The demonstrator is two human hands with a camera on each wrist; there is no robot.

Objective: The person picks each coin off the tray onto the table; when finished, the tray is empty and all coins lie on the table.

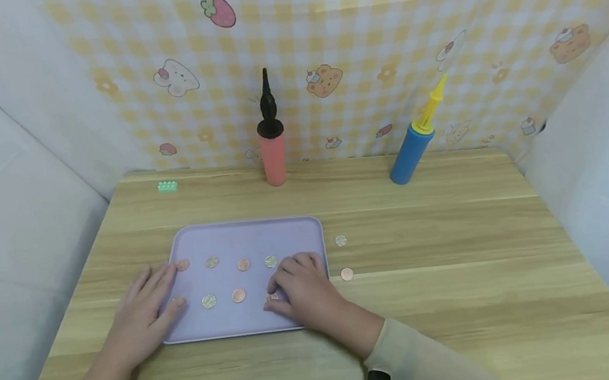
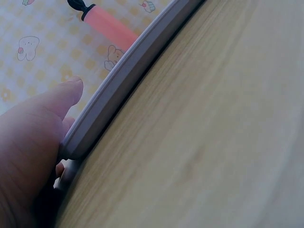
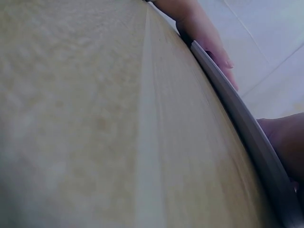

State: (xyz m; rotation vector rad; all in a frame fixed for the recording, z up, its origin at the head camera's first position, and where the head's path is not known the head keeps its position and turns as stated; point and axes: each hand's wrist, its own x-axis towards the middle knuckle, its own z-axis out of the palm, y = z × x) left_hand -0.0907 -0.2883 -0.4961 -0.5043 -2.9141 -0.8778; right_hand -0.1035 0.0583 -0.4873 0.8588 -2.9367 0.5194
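Note:
A lilac tray (image 1: 250, 238) lies on the wooden table with several copper and silver coins spread over it in two rows. My right hand (image 1: 308, 291) is over the tray's right part, thumb and fingers pinching a coin (image 1: 272, 296) at the tray surface. Most of that coin is hidden. Across the tray's left edge rests my left hand (image 1: 140, 318), fingers extended. Its fingertips are beside a copper coin (image 1: 182, 264), and its thumb partly covers another. In the left wrist view the tray's side wall (image 2: 114, 90) runs beside the hand.
Right of the tray lie a silver coin (image 1: 341, 240) and a copper coin (image 1: 347, 274). Behind stand a pink hand pump (image 1: 274, 156) with a black nozzle and a tilted blue pump (image 1: 412, 154) with a yellow nozzle. A green toy brick (image 1: 168, 186) sits at the back left.

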